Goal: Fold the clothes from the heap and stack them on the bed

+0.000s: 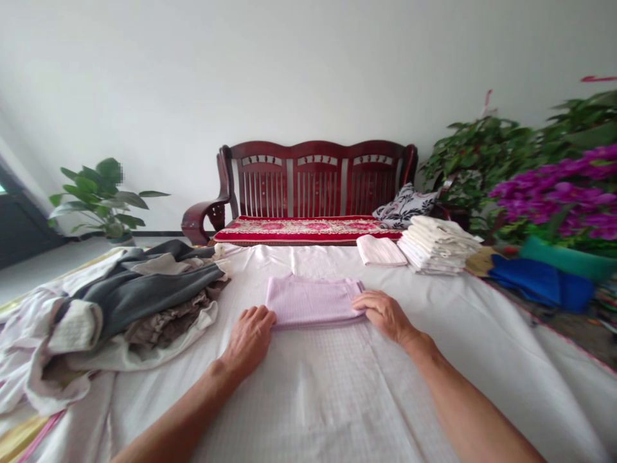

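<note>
A lavender piece of clothing (313, 302), folded into a flat rectangle, lies on the white cloth in front of me. At its near left corner my left hand (251, 337) is closed, fingers curled over the edge. My right hand (385, 314) pinches the right edge, thumb below and fingers on top. The undersides of both grips are hidden. Farther back on the right lies a folded pale pink cloth (382, 251), beside a stack of folded white and cream clothes (434, 245).
To the left is a loose heap of grey, brown and white clothes (159, 289). Beyond the white-covered surface (318, 399) stands a dark red wooden bench (315, 180) with a patterned cushion (405, 206). Purple flowers (562, 193) and blue fabric (540, 283) are at the right.
</note>
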`<state>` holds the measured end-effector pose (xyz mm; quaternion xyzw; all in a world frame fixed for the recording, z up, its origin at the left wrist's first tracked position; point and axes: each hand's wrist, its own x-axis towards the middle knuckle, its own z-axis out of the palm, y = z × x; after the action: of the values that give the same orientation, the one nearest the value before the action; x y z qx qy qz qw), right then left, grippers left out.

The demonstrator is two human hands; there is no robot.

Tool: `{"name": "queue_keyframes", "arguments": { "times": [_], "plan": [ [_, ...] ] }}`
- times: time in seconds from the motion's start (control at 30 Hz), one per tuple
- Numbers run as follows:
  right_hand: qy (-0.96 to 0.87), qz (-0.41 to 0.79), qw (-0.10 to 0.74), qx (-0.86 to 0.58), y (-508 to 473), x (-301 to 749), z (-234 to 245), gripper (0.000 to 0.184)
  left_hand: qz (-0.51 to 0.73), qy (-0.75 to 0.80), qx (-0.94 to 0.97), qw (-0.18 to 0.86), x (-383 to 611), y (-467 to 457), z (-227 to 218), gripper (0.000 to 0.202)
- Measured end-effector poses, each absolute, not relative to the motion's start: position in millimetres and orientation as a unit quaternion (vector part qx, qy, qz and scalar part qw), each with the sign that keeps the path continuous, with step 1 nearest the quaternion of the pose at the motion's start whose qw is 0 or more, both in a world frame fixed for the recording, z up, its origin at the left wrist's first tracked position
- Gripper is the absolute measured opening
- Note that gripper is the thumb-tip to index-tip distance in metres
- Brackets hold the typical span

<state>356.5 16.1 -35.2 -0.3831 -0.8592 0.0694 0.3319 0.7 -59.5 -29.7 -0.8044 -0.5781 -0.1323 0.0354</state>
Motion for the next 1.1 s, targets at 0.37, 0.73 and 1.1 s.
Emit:
{"name": "queue_keyframes", "arguments": {
  "times": [0.37,0.73,1.1],
  "plan": [
    [-0.852,-0.035,0.253,-0.456,3.3,287.9,-19.3,0.047,-0.243,-0.506,-0.827,-0.004,59.8,-16.1,-13.0,0.037],
    [-0.849,-0.101,0.177,-0.487,23.0,304.4,-57.5,0.053,-0.149,-0.540,-0.828,0.011,41.9,13.9,-54.5,0.058],
    [-0.825,-0.115,0.221,-0.508,22.7,321.1,-59.1,0.044,-0.179,-0.706,-0.685,-0.002,14.8,-1.2,-55.7,0.058]
  ]
}}
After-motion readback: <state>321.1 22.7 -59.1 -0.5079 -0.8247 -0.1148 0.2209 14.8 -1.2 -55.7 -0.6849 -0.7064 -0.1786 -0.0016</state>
